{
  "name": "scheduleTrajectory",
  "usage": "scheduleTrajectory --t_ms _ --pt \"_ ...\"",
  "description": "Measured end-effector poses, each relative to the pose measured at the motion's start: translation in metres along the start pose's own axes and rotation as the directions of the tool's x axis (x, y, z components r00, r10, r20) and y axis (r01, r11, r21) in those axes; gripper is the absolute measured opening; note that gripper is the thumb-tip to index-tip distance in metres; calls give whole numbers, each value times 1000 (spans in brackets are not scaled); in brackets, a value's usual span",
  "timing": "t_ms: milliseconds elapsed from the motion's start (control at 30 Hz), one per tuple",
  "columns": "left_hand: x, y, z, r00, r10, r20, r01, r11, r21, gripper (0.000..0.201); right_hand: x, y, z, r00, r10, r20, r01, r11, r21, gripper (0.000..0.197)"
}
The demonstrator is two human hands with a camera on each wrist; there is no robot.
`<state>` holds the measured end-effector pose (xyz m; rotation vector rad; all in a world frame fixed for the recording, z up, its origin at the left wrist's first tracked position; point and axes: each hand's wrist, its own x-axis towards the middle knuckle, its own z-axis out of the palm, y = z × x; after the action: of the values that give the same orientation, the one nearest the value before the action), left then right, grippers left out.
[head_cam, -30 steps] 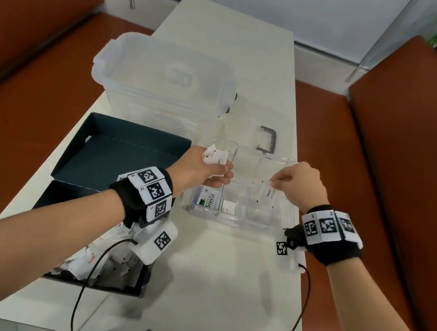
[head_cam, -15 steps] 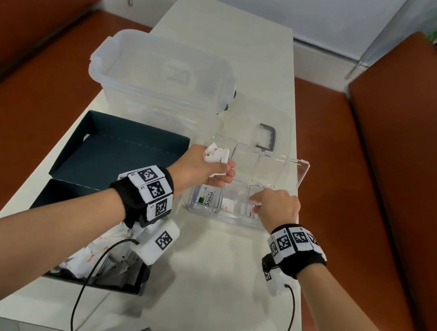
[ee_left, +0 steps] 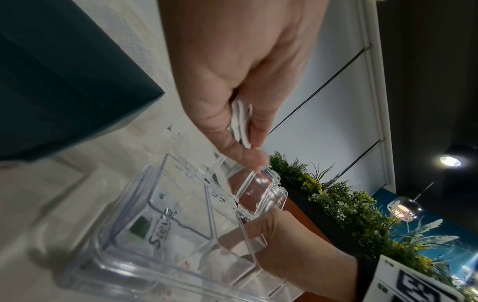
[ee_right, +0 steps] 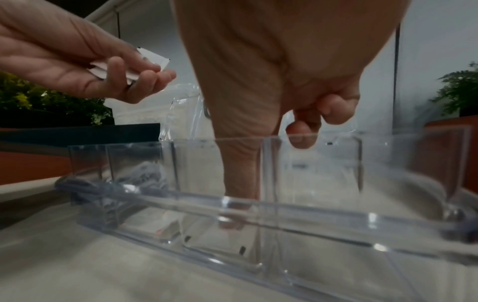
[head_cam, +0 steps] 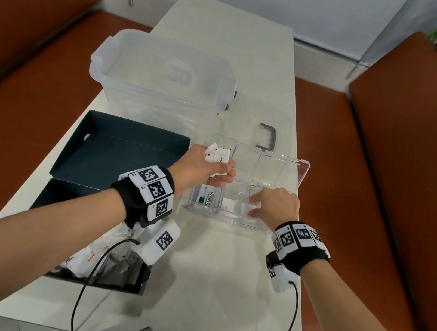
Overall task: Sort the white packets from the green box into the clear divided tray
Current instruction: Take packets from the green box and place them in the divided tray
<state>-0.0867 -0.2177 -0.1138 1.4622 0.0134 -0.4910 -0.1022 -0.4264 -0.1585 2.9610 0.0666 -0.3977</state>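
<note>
I see a long pale cream desk (head_cam: 224,266) running away from me. Directly on it sit a dark green open cardboard box (head_cam: 116,155) at the left, a large frosted clear plastic tub (head_cam: 162,79) behind it, and a clear divided plastic tray (head_cam: 235,216) just right of the box. A grey handle (head_cam: 267,136) lies beyond the tray.

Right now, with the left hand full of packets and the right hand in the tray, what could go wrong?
1. The left hand pinches several white packets loosely above the clear tray; one may slip into the wrong compartment.
2. The right hand reaches a finger into a front compartment; pulling out could drag the light tray across the table.
3. The Stevia packet sits directly under the left hand, so a dropped packet might mix in with it.
</note>
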Motion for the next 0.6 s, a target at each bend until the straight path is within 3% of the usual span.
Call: scheduleTrajectory --t_ms 200,300,600 --pt "0 1 -1 1000 -12 -12 12 1000 -2 17 0 2 2 999 -28 27 27 999 27 30" --pt "0 1 -1 1000 -16 -13 16 1000 -1 17 2 6 3 1000 20 3 -20 995 102 30" --pt "-1 2 -1 1000 -12 -13 12 1000 5 17 4 -2 6 1000 2 -29 -1 1000 15 19"
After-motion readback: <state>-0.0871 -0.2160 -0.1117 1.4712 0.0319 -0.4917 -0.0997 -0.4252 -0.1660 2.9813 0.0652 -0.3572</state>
